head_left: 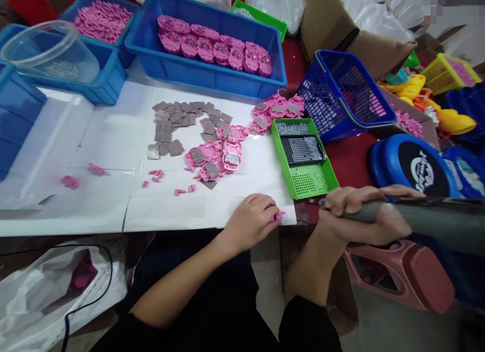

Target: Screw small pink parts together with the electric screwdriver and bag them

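At the front edge of the white-covered table, my left hand (pixel 253 218) is closed over a pink plastic part (pixel 279 216); most of that part is hidden under the fingers. My right hand (pixel 359 215) grips a grey power screwdriver (pixel 424 220), held nearly level, its tip pointing left toward the green tray. Pink plastic casings (pixel 214 157) with metal plates lie ahead of my left hand. Behind them is a scatter of flat grey plates (pixel 178 120). Small pink pieces (pixel 156 175) rest on the white sheet to the left.
A green tray (pixel 331 183) with small metal screws stands just beyond my hands. Farther back are a blue bin (pixel 212 71) of pink casings and a blue basket (pixel 329 89). Blue round lids (pixel 401 165) sit at right. A pink stool (pixel 428 276) stands below the right hand.
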Demonstrator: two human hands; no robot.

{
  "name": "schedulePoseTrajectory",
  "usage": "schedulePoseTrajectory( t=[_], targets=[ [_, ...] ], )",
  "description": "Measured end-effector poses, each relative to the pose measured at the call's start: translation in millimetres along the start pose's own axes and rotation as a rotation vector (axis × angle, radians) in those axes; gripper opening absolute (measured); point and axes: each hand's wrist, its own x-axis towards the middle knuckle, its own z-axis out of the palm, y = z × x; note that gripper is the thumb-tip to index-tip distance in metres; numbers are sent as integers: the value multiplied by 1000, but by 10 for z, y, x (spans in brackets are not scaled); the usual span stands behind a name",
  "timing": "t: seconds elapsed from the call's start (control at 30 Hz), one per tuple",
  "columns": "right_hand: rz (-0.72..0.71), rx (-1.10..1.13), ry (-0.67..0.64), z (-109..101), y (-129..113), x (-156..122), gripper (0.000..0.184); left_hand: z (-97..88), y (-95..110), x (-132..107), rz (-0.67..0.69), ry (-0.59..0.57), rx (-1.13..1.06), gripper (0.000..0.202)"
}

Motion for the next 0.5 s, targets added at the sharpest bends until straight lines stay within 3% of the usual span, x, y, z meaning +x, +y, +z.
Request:
schedulePoseTrajectory(
  t=[0.07,0.17,0.37,0.5],
  targets=[
    [80,12,-125,197,-172,-212,26,2,-8,-2,1,9,-3,17],
    [207,27,-163,387,-268,-382,19,5,-10,-3,5,21,-16,18],
    [283,-3,-116,394,-246,-432,17,16,-8,1,-5,2,-40,19],
    [300,6,-165,440,-234,-466,14,42,-14,1,-9,7,-38,18]
  ],
)
